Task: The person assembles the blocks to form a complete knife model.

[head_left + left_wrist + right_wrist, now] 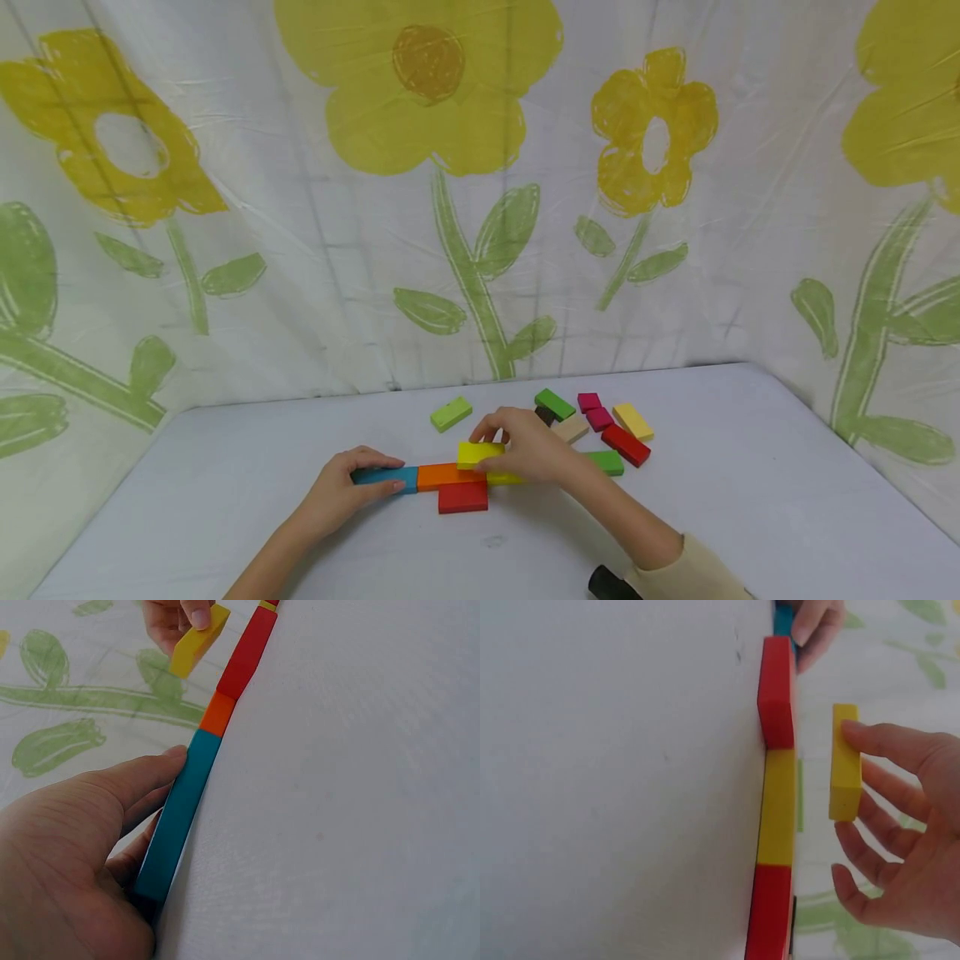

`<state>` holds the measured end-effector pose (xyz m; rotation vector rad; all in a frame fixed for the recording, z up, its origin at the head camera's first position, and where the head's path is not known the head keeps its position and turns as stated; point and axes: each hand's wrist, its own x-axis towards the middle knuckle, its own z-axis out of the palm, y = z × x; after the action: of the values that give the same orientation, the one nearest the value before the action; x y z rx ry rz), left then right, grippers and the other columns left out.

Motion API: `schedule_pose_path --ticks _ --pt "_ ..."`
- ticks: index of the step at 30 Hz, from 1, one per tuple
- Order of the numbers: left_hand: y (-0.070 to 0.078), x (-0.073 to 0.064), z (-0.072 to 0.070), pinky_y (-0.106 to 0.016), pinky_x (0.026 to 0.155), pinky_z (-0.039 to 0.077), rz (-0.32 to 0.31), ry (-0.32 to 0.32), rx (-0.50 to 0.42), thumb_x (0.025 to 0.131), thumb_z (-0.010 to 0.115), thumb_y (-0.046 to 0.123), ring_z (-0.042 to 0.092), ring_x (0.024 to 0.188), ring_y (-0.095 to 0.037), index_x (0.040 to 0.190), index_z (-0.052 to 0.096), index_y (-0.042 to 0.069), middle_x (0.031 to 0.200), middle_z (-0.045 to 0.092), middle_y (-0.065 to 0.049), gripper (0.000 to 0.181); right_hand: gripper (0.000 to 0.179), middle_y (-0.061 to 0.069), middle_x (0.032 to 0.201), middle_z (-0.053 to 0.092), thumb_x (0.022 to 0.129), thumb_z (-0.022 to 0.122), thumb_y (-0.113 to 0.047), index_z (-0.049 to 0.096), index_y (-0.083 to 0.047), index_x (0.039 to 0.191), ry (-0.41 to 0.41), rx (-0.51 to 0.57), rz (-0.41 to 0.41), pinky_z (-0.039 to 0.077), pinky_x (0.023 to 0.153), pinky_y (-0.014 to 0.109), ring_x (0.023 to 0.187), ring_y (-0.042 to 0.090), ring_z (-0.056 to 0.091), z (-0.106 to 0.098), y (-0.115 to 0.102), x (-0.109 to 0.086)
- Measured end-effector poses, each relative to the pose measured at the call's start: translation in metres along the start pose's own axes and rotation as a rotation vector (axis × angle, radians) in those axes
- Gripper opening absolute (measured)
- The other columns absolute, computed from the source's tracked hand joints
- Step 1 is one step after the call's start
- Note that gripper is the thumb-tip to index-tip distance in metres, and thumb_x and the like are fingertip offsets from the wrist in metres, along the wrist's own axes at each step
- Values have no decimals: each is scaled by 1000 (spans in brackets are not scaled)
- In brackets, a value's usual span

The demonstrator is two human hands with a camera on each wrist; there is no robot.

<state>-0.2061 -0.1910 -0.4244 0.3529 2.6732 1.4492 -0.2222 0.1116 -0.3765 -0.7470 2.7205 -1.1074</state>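
Note:
My left hand (330, 500) holds a blue block (397, 477), thumb along its near side and fingers along its far side. This block is the left end of a row lying on the table. Against it sits an orange block (435, 477), followed by a yellow block (778, 806). A red block (462, 497) lies in front of the orange one, and another red block (771, 907) follows the yellow in the right wrist view. My right hand (536, 448) pinches a second yellow block (846, 761) between thumb and fingers, raised over the row. Part of the row is hidden behind that hand.
Behind and right of the row lie loose blocks: lime (451, 413), green (555, 403), beige (572, 429), magenta (599, 418), red (626, 445) and pale yellow (633, 422). A black object (611, 583) shows beside the right sleeve. A flowered cloth (360, 250) hangs behind the table.

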Motion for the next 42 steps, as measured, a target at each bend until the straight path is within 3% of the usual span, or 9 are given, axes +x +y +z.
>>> schedule_pose_path --ticks 13,21,30,35,42 --pt "-1 1 0 -30 87 52 7 -2 2 91 84 19 59 106 -18 116 81 7 113 74 -2 28 24 -6 99 66 88 87 -17 77 -13 109 -50 31 -27 52 82 23 94 14 56 16 -23 -18" --pt "-1 0 -1 -29 90 50 16 -8 -6 90 85 20 60 104 -17 115 82 8 111 74 -3 27 25 -8 98 64 87 88 -18 75 -13 108 -103 64 -48 53 87 23 94 8 56 24 -26 -23" --pt "0 -1 -1 -34 93 50 1 -14 13 91 84 23 60 105 -18 115 82 10 112 74 -2 28 23 -17 97 65 87 89 -20 75 -20 105 -178 90 -40 54 87 22 93 2 57 38 -17 -21" --pt "1 0 -2 -32 93 50 14 -9 22 91 84 24 61 105 -17 114 82 10 112 75 -2 28 25 -18 96 64 86 90 -25 73 -26 104 -199 85 -73 54 83 22 91 2 57 52 5 -15" --pt "1 0 -2 -33 94 51 8 -10 32 91 85 23 60 108 -18 116 82 10 114 74 -2 28 25 -16 94 64 85 90 -23 73 -23 103 -206 68 -61 53 80 21 90 3 57 49 -2 -17"
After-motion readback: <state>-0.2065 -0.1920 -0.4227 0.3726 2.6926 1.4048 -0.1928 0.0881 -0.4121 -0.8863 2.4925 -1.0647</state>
